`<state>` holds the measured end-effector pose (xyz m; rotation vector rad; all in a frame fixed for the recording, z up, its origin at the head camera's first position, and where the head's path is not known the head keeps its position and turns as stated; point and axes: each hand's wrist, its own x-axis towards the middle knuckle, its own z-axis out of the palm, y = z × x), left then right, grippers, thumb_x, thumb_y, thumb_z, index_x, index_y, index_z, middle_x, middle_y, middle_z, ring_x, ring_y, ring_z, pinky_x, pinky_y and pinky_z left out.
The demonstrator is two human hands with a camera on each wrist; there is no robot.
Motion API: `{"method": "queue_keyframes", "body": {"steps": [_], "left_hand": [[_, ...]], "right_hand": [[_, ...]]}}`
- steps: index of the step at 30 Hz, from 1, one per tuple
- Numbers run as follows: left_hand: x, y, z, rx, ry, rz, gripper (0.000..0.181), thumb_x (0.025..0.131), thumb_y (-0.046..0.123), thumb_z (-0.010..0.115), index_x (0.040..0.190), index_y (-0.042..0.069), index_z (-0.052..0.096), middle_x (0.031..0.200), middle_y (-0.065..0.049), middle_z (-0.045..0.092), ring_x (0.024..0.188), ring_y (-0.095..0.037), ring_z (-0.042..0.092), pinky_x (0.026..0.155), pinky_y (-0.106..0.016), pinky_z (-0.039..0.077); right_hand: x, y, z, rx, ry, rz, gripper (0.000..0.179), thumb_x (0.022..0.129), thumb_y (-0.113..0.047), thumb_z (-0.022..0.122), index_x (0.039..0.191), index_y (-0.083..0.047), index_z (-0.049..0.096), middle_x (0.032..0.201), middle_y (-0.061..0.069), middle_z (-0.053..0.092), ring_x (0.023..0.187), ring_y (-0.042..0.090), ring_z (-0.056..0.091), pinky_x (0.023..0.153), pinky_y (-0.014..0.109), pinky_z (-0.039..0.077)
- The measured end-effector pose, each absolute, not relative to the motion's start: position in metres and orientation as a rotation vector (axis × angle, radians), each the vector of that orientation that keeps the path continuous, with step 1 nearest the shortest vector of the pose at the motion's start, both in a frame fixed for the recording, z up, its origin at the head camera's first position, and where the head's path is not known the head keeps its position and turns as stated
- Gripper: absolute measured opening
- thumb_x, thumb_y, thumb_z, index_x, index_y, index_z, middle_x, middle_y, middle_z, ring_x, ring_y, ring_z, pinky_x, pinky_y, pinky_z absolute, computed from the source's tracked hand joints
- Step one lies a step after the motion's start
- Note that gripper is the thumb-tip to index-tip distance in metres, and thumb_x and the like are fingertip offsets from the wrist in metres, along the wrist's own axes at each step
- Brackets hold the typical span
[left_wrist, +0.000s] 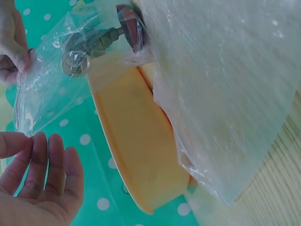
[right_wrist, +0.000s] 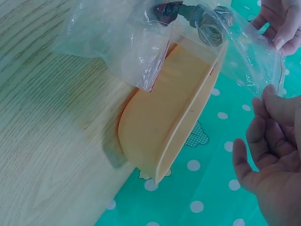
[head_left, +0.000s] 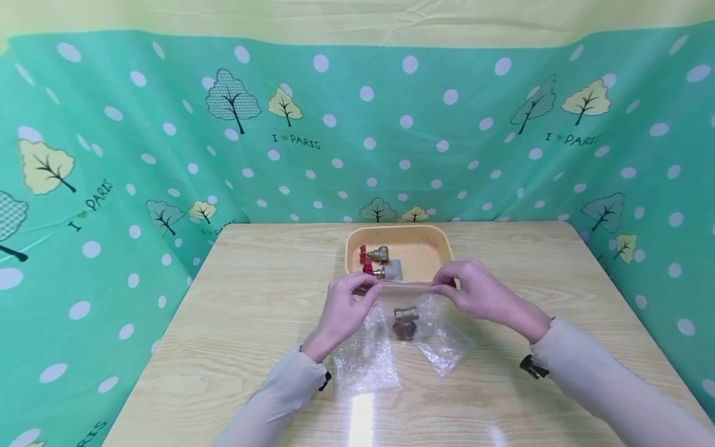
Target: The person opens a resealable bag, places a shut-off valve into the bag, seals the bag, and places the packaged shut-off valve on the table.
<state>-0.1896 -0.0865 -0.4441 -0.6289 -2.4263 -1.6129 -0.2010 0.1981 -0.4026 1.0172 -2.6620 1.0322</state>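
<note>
A clear zip bag hangs stretched between both hands, its top edge level. My left hand pinches one corner of that edge between thumb and forefinger. At the other corner my right hand pinches it the same way; its remaining fingers are loosely bent in the right wrist view. Inside the bag sits a metal valve with a dark red handwheel, wheel end down. The left wrist view shows the valve's round threaded opening through the film.
Beyond the hands stands a tan tray holding a brass valve and a grey-bodied valve, both red-handled. Clear plastic bags lie on the wooden table below the hands. A dotted green curtain closes off the back.
</note>
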Motion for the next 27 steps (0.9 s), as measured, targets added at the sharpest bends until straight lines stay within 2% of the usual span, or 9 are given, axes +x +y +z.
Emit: {"method": "queue_keyframes", "body": {"steps": [4,9,12,16,20,27], "left_hand": [[-0.192,-0.087,-0.444,-0.651,-2.443,-1.617,0.011,0.095,0.004,0.074,0.106,0.003,0.075,0.097,-0.004,0.073,0.087,-0.016,0.068,0.081,-0.035,0.061],[-0.199,-0.084,-0.439,-0.761,-2.566,-1.541,0.024,0.094,0.016,0.080,0.116,0.008,0.074,0.109,0.000,0.072,0.099,-0.016,0.067,0.086,-0.039,0.059],[-0.201,-0.080,-0.435,-0.827,-2.614,-1.487,0.020,0.096,0.018,0.079,0.113,0.009,0.076,0.111,0.001,0.074,0.102,-0.015,0.067,0.086,-0.038,0.057],[-0.201,-0.077,-0.433,-0.848,-2.623,-1.475,0.011,0.097,0.013,0.077,0.108,0.010,0.078,0.110,0.000,0.076,0.099,-0.014,0.067,0.086,-0.034,0.055],[-0.199,-0.074,-0.432,-0.840,-2.599,-1.468,0.010,0.096,0.010,0.077,0.106,0.008,0.078,0.109,-0.001,0.076,0.096,-0.013,0.067,0.085,-0.033,0.055],[-0.198,-0.070,-0.433,-0.779,-2.567,-1.455,0.005,0.095,0.009,0.078,0.100,0.009,0.079,0.104,0.000,0.077,0.077,-0.010,0.060,0.069,-0.029,0.051]], "right_hand": [[-0.202,0.198,-0.403,1.051,-2.649,1.013,0.012,0.088,0.005,0.081,0.090,-0.007,0.079,0.081,-0.010,0.071,0.072,0.006,0.064,0.065,0.028,0.057],[-0.201,0.195,-0.402,1.089,-2.635,0.984,0.013,0.087,0.001,0.083,0.092,-0.010,0.079,0.083,-0.010,0.072,0.074,0.005,0.064,0.066,0.027,0.058],[-0.201,0.190,-0.399,1.098,-2.630,0.966,0.014,0.086,-0.002,0.085,0.095,-0.009,0.078,0.085,-0.009,0.072,0.075,0.005,0.064,0.067,0.028,0.059],[-0.203,0.181,-0.395,1.125,-2.652,0.956,0.014,0.087,-0.003,0.085,0.099,-0.007,0.078,0.088,-0.006,0.073,0.077,0.007,0.065,0.069,0.028,0.060],[-0.204,0.172,-0.392,1.158,-2.665,0.950,0.009,0.090,0.001,0.081,0.094,-0.006,0.077,0.086,-0.002,0.073,0.077,0.009,0.066,0.070,0.026,0.060],[-0.206,0.170,-0.396,1.220,-2.610,0.880,0.011,0.088,0.008,0.079,0.091,-0.002,0.075,0.082,0.000,0.070,0.073,0.009,0.061,0.065,0.024,0.057]]}}
